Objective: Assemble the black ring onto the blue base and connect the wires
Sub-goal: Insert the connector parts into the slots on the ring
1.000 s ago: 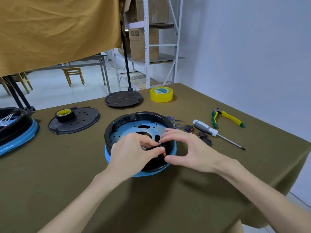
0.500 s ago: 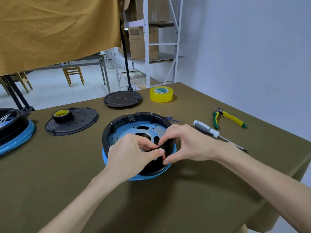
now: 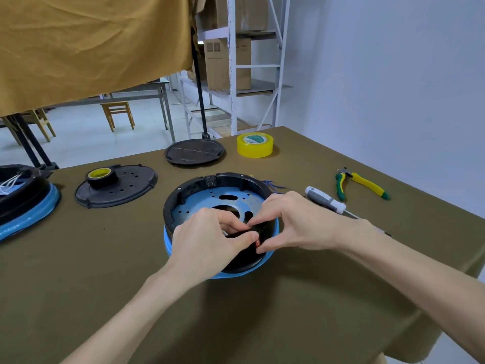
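Black ring [image 3: 183, 195] is seated inside the blue base [image 3: 236, 274] at the middle of the counter [image 3: 78, 271]. At its near rim a small red connector [image 3: 258, 243] is pinched between the fingertips of the left hand [image 3: 207, 245] and right hand [image 3: 299, 224]. Blue wires [image 3: 273, 184] are seen trailing over the far right rim. A screwdriver [image 3: 325, 203] lies just beside the right hand, pliers [image 3: 359, 182] farther right, near the counter's edge.
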### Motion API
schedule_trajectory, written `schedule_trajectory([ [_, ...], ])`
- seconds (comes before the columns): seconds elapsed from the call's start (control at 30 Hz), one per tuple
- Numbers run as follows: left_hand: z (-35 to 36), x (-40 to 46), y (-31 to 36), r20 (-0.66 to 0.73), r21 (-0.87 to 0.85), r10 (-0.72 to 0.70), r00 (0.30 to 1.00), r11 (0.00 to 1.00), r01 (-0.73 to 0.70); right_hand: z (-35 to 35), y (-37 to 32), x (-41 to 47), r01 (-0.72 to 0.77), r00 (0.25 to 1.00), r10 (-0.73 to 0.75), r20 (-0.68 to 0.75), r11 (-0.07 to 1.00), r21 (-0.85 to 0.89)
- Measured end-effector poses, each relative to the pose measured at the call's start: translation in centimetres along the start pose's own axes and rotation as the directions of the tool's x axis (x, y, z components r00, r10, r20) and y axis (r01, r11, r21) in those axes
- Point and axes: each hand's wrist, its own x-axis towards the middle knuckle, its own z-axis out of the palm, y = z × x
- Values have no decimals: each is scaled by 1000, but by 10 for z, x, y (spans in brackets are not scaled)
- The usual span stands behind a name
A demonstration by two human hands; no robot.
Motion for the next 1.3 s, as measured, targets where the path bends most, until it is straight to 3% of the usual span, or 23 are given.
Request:
schedule_trajectory([
  [0.2, -2, 0, -1, 7, 30, 12, 1000, 999, -12, -2, 8, 0, -64, 998, 63, 25, 998, 16],
  [0.47, -6, -3, 2, 2, 72, 94, 996, 993, -94, -7, 19, 6, -96, 991, 70, 112, 965, 245],
  [0.63, -6, -9, -3, 20, 175, 170, 985, 970, -171, -1, 23, 2, -94, 996, 87, 36, 941, 324],
  [0.77, 1, -10, -3, -37, 257, 208, 977, 947, -192, 1, 20, 3, -89, 996, 93, -8, 971, 223],
  [1.3, 8, -7, -7, -22, 420, 363, 931, 849, -321, 2, 8, 9, -134, 982, 131, 137, 991, 17],
])
